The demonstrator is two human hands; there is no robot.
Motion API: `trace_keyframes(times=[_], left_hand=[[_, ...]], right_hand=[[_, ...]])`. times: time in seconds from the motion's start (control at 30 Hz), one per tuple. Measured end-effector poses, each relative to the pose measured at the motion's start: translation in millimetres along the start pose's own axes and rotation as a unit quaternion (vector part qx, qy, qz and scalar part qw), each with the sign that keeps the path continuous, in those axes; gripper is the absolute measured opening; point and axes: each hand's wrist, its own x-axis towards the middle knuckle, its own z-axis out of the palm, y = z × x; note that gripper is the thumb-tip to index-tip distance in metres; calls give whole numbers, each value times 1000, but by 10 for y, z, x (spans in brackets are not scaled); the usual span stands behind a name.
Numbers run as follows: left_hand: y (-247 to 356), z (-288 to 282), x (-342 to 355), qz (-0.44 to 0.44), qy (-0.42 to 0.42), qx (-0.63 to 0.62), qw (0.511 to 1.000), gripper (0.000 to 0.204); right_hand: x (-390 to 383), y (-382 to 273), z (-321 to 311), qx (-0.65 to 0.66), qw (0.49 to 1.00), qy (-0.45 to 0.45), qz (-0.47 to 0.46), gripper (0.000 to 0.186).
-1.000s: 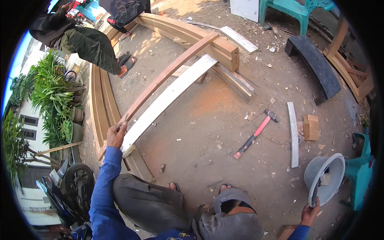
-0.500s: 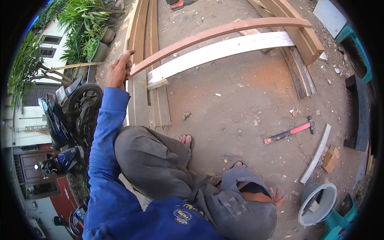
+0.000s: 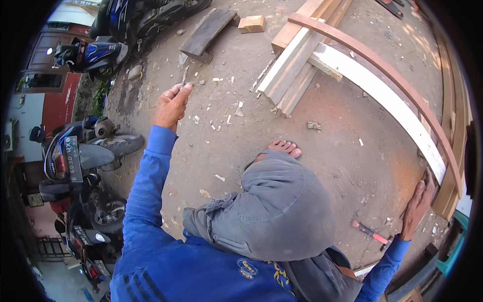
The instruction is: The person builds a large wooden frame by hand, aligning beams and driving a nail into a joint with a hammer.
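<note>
My left hand (image 3: 171, 105) is raised over the dirt, pinching a thin metal piece (image 3: 184, 76) that points upward. My right hand (image 3: 418, 201), fingers extended, lies beside the lower end of a long white board (image 3: 382, 105), apparently touching it. A curved reddish-brown strip (image 3: 372, 60) runs along the board's outer side. The board's upper end, with a short batten (image 3: 324, 68) under it, meets stacked timber beams (image 3: 294, 68). A red and black hammer (image 3: 368, 230) lies on the ground below my right hand.
Parked motorbikes (image 3: 95, 156) line the left side. A dark low plank piece (image 3: 209, 35) and a wooden block (image 3: 251, 24) lie at the top. More long timbers (image 3: 450, 85) run along the right. A teal plastic chair (image 3: 450, 259) is at lower right; sandals (image 3: 390, 7) are at the top.
The view has swung round, bringing more motorbikes in. My left hand has left the reddish strip's end, holding the thin piece. My right hand has moved from near the bucket to the white board.
</note>
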Motion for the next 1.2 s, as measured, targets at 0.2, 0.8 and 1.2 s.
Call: trace_keyframes(times=[0.2,0.8,1.2], left_hand=[[-1203,-462,-432,-177,31,-39,983,29],[-2618,-1851,-1665,-242,153,-172,943,43],[-1518,-629,133,-71,-110,-127,983,50]], right_hand=[[2029,443,403,-313,942,-54,-107,79],[2233,552,482,-246,962,-87,-77,48],[1876,1,495,-266,964,-25,-8,44]])
